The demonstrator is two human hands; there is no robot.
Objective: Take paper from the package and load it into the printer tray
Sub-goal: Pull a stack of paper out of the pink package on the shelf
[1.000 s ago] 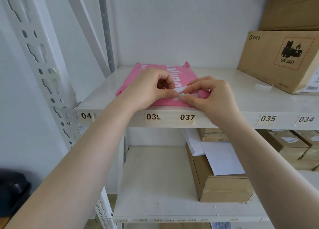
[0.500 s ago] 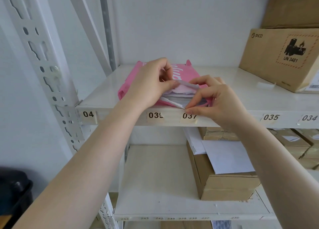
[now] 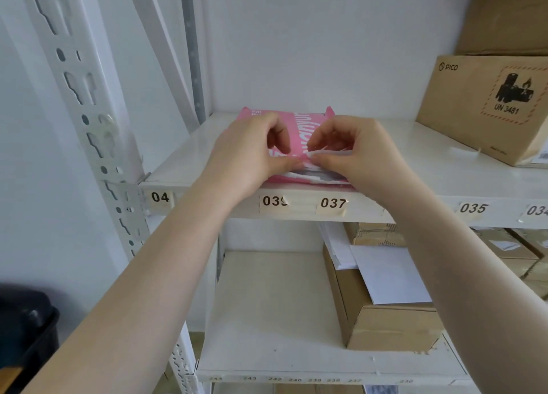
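Note:
A pink paper package (image 3: 302, 132) lies flat on the white upper shelf (image 3: 184, 162), its near end at the shelf's front edge. That end is torn, and white sheet edges (image 3: 308, 176) show inside it. My left hand (image 3: 252, 153) pinches the wrapper's near flap from the left. My right hand (image 3: 358, 153) pinches the same torn flap from the right, thumb and fingertips touching the left hand's. No printer is in view.
A brown PICO carton (image 3: 486, 109) stands at the right of the same shelf. On the lower shelf (image 3: 267, 319) a cardboard box (image 3: 385, 325) carries loose white sheets (image 3: 385, 275). A perforated white upright (image 3: 86, 120) rises at left. A black object (image 3: 23, 328) sits low left.
My hands lifted the near flap, exposing the sheets, and have come together higher on the wrapper. My right hand has risen from the shelf's front edge to the package top.

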